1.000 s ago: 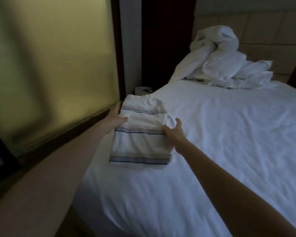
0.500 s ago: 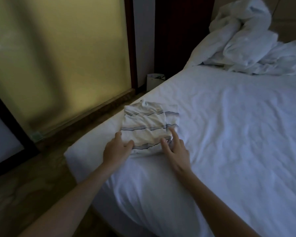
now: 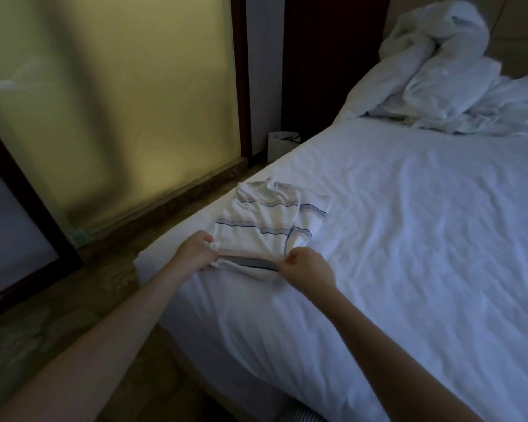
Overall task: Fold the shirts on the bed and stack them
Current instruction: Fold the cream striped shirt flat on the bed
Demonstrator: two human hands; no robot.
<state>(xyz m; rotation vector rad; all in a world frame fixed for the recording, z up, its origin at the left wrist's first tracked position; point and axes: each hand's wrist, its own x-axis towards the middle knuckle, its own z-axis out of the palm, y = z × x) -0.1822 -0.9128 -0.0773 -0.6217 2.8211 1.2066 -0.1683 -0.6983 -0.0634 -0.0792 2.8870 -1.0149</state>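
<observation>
A person bends over the corner of a bed, both hands pinching the near edge of a folded white shirt with blue stripes. The left hand grips its left corner, the right hand its right. A rumpled white duvet lies heaped at the far end.

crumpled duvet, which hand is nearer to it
Right. The right hand pinches the striped shirt on the side toward the duvet; the left hand pinches its opposite corner.
</observation>
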